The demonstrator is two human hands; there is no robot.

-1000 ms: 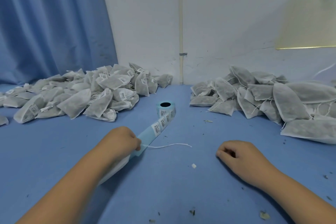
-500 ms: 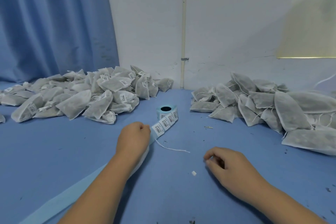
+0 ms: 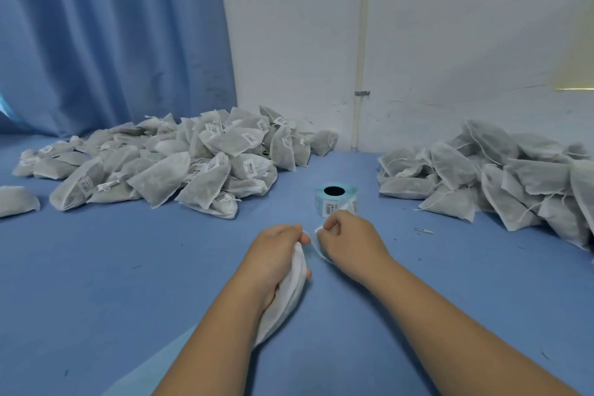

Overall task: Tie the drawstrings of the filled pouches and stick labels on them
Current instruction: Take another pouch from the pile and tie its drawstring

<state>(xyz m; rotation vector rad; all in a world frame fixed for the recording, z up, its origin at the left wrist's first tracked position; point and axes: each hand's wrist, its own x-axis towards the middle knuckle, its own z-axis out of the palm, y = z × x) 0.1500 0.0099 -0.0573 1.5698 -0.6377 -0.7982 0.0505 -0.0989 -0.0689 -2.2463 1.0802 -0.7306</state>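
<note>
My left hand (image 3: pixel 276 254) grips a white filled pouch (image 3: pixel 286 296) that hangs down under the palm toward my wrist. My right hand (image 3: pixel 350 241) is beside it, fingers pinched on something small and white at the pouch's top, either a label or the drawstring; I cannot tell which. Just beyond my hands stands the light blue label roll (image 3: pixel 336 201), with its strip running toward my right fingers. The used backing strip (image 3: pixel 151 370) trails off under my left forearm.
A heap of labelled pouches (image 3: pixel 180 167) lies at the back left, a heap of pouches without labels (image 3: pixel 501 177) at the back right. One stray pouch (image 3: pixel 16 201) sits at the far left. Blue curtain and white wall stand behind the blue table (image 3: pixel 450 267).
My right hand moved left and forward from the table to meet my left hand by the label roll. The pouch in my left hand now shows more clearly.
</note>
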